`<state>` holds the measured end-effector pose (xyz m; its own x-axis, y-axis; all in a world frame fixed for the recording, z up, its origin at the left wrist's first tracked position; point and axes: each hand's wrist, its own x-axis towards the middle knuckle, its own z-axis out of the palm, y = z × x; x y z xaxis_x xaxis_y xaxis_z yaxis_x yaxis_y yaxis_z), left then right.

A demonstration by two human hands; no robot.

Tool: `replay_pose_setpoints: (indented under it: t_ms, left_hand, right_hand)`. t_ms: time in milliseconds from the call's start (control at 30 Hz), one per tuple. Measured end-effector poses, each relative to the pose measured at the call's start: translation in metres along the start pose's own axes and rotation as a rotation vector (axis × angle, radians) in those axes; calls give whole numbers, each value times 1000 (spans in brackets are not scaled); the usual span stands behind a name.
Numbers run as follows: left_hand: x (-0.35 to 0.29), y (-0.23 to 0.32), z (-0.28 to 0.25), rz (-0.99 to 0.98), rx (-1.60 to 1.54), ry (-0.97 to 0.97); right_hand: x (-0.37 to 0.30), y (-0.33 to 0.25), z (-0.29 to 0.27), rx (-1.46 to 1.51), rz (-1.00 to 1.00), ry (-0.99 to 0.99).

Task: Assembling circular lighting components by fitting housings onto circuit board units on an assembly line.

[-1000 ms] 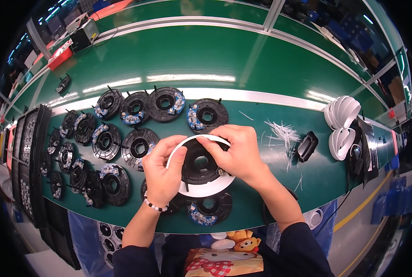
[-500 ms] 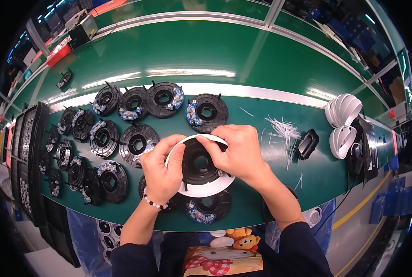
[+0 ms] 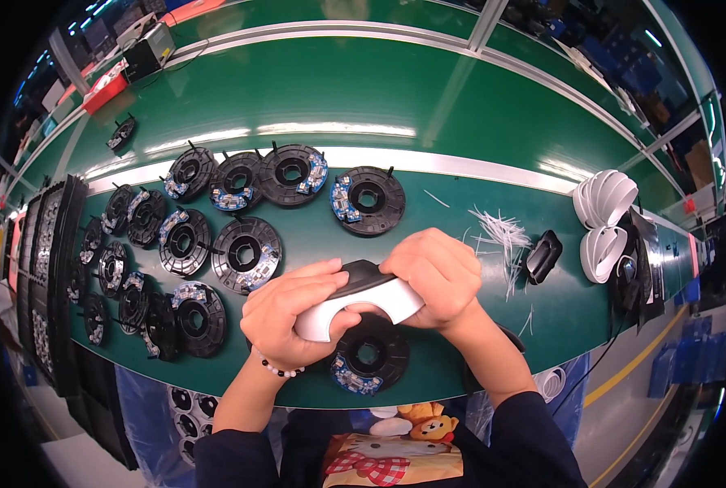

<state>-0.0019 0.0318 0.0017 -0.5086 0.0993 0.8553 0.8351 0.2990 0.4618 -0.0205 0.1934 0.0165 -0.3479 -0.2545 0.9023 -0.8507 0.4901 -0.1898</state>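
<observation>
Both hands grip a round black plastic housing [image 3: 361, 276] wrapped in a white ring band [image 3: 397, 299]. The piece is tipped so that the band's side, with a curved cutout in it, faces me. My left hand [image 3: 289, 313] closes on the left end, its thumb in the cutout and its fingers over the black face. At the other end, my right hand [image 3: 436, 281] is wrapped round the housing and band; some of its fingers are hidden. Just below the held piece lies a black disc housing with a blue circuit board [image 3: 356, 378].
Several similar black disc housings [image 3: 184, 244] cover the green table's left half. To the right are a pile of thin white strips [image 3: 501, 240], a black tray-shaped part [image 3: 544, 257] and stacked white ring bands [image 3: 605, 199]. Black racks [image 3: 50, 285] stand along the left edge.
The held housing has been tilted from showing its open inner face to showing the band's side and cutout. Both hands have shifted their hold, uncovering more of the disc below.
</observation>
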Motion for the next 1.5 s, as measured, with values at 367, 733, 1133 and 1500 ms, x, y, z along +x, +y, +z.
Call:
replay_pose_setpoints:
  t_ms: [367,733,1133,1500]
  left_hand:
    - [0,4,-9,57,81,-37]
    - [-5,-2,-9,143,-81,11]
    - [-12,9,3,23,-195,19]
    - [-4,-9,-2,-842,-518,181]
  right_hand:
    - [4,-10,-7,-38,-29,-126]
    - [11,-17,-14,44,42,48]
    - [18,-4,-20,71,85,11]
    - [13,6,-6,325,844,-337]
